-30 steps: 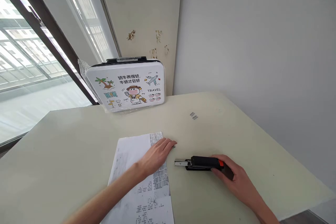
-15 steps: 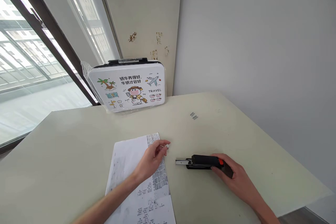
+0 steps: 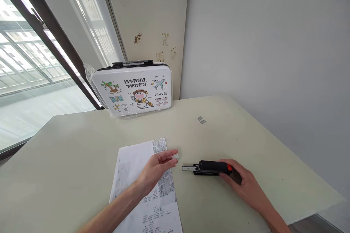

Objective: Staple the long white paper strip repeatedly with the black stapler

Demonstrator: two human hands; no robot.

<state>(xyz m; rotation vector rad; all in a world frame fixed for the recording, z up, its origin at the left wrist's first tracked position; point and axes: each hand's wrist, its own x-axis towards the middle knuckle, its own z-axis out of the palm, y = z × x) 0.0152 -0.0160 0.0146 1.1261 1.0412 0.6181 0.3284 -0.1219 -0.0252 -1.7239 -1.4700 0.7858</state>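
Here, the left hand [image 3: 155, 167] holds staples [image 3: 175, 156] (right hand [image 3: 243, 181]: black stapler [image 3: 212, 166]).

We read "TRAVEL" and "奶牛养得好,牛奶才会好" on white case [image 3: 132, 91]; small print on paper [image 3: 161, 207] too blurred for us.

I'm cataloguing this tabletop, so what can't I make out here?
Head view throughout:
Near end of the paper: cut off by the bottom edge.
Small print: too small to read.
Inner end of the pale strip: behind left hand fingers.
Stapler, far rear side: behind right hand.
White case, back: turned away.
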